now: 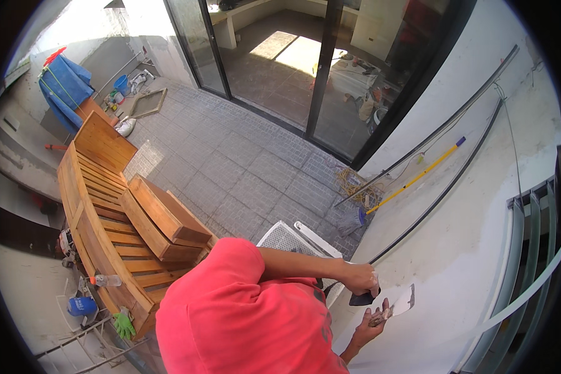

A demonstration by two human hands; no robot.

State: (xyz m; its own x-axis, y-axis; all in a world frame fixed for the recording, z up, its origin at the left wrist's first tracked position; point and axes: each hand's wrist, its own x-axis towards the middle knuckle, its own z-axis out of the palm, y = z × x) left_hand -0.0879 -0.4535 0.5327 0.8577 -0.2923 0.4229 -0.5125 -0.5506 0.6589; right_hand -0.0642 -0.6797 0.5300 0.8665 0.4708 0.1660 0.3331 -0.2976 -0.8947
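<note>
My left arm, in a red sleeve, reaches across to the pale wall [439,262]. My left hand [358,278] is closed around a dark flat-edged tool [361,300], perhaps a scraper; its grip is hidden. Just below, my right hand [368,331] holds a putty knife [405,300] by its stained handle, with fingers partly spread. Its wide, light blade has a dark ragged edge and points up toward the wall. The two tools are close together but seem apart. A white mesh-topped piece [287,240] stands beside my left arm.
A slatted wooden bench [103,215] carries wooden drawers [168,215], a bottle [106,280] and a green glove [123,324]. Against the wall lean a yellow pole [417,177] and a dark pipe [445,199]. Glass doors [321,75] stand beyond the tiled floor [230,156].
</note>
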